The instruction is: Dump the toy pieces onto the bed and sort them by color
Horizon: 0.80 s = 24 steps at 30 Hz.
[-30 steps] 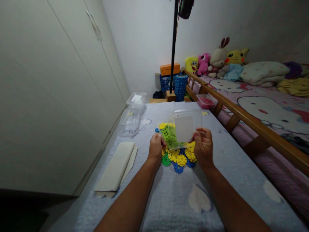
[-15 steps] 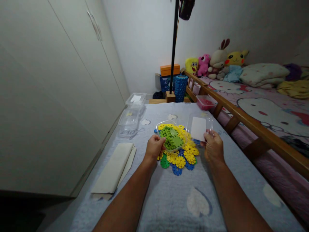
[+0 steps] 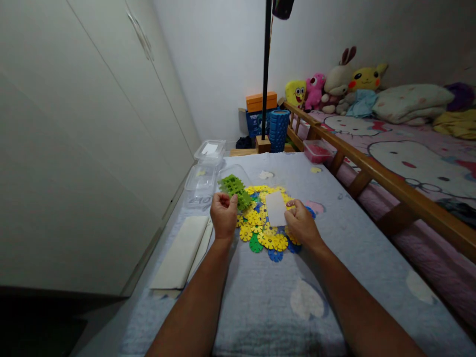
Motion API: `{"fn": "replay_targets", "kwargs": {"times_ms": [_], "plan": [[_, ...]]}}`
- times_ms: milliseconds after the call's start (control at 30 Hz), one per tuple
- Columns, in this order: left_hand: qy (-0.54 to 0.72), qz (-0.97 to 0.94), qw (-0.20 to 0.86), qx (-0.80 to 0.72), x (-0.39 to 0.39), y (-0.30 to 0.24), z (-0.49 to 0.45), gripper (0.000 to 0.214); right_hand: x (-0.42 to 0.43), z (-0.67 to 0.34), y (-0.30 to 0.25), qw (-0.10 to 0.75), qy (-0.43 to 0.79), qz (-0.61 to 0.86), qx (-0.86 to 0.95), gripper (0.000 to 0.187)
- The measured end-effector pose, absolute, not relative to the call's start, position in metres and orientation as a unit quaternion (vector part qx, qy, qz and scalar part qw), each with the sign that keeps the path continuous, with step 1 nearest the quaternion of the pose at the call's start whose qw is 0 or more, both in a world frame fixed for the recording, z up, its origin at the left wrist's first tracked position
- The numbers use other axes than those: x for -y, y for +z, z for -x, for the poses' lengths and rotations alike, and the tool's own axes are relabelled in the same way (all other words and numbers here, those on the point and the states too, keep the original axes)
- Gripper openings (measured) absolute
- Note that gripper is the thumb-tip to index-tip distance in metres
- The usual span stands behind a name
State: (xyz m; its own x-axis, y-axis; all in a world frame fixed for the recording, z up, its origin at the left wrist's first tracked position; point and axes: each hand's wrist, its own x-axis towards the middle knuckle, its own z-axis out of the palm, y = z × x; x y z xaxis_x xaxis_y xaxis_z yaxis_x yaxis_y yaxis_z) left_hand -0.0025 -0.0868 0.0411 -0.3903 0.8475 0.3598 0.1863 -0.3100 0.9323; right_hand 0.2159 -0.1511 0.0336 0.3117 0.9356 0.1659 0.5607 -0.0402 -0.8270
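Currently clamping the left grip (image 3: 224, 210) on the near edge of a clear container (image 3: 234, 169), with green lattice pieces (image 3: 235, 191) inside it, just beyond the thumb. Clamping the right grip (image 3: 300, 218) on the near right side of a white-labelled clear lid (image 3: 275, 208), between thumb and fingers, apart from the container. Facing a spread-out heap of toothed discs (image 3: 256, 218) on the desk (image 3: 357, 238), partly hidden behind the white label and the right grip. Having a folded cream sheet (image 3: 181, 253) flat beside the left forearm, two clear boxes (image 3: 191, 186) farther off to the left, one behind the other, and a pink-filled box (image 3: 317, 151) at the far right corner, near a wooden bed rail (image 3: 357, 166). Looking thin and see-through in the container and lid, too faint in the lid to trace every edge. Showing square holes in the green pieces, and round, notched outlines in the yellow, blue and green discs. Spread over the desk: pale blue cloth (image 3: 260, 307), slightly crinkled, printed with hearts.
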Motion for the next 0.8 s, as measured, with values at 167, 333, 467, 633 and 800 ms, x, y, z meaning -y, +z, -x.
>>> {"fn": "replay_targets", "kwargs": {"times_ms": [167, 333, 467, 633, 800], "plan": [[0.640, -0.497, 0.236, -0.537, 0.089, 0.044, 0.002, 0.021, 0.143, -0.207, 0.040, 0.374, 0.165, 0.721, 0.560, 0.027], [0.640, -0.479, 0.260, -0.541, 0.083, 0.035, 0.005, 0.023, 0.136, -0.218, 0.044, 0.318, 0.103, 0.767, 0.547, 0.030], [0.639, -0.455, 0.287, -0.550, 0.078, 0.029, 0.007, 0.022, 0.135, -0.232, 0.043, 0.315, 0.078, 0.779, 0.537, 0.030], [0.641, -0.453, 0.300, -0.543, 0.076, 0.028, 0.010, 0.017, 0.136, -0.255, 0.046, 0.308, 0.062, 0.802, 0.508, 0.035], [0.636, -0.474, 0.282, -0.540, 0.084, 0.037, 0.006, 0.017, 0.141, -0.268, 0.050, 0.306, 0.062, 0.810, 0.496, 0.035]]}}
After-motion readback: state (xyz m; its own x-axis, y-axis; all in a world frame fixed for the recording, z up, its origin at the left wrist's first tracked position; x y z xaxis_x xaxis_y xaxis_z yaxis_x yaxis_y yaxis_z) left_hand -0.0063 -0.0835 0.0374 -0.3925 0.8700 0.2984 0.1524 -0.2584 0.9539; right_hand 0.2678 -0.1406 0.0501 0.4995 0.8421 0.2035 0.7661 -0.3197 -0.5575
